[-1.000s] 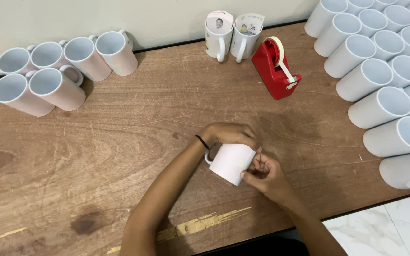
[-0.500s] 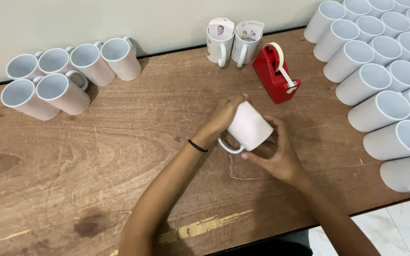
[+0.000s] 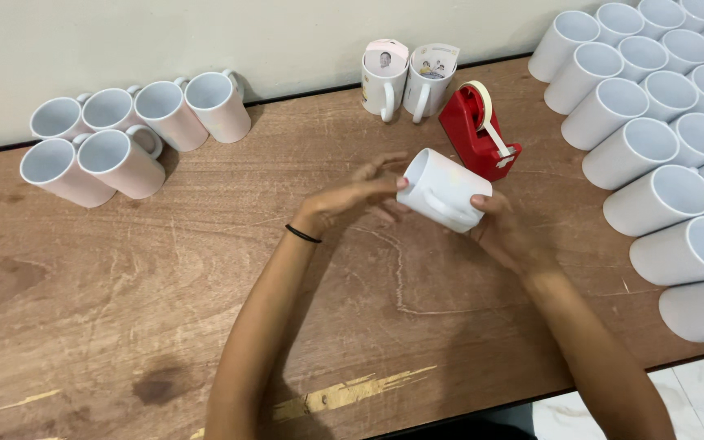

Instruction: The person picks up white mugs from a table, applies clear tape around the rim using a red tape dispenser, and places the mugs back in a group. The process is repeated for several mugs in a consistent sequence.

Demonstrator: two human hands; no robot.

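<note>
White mug [image 3: 446, 189] now lies on its side above the wooden table [image 3: 124, 310], handle up, raised and turned since the previous frame. Right hand [image 3: 511, 236] cups its base; left hand [image 3: 352, 198], fingers spread, touches its rim beside the red tape dispenser [image 3: 478, 130].

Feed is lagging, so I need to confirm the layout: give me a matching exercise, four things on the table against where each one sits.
Things:
1. held mug
2. tape dispenser
3. two wrapped mugs
4. six mugs

Places:
A. far left, near the wall
B. between both hands
C. by the wall, behind the dispenser
D. just beyond the held mug

Pairs: 1-B, 2-D, 3-C, 4-A
</note>
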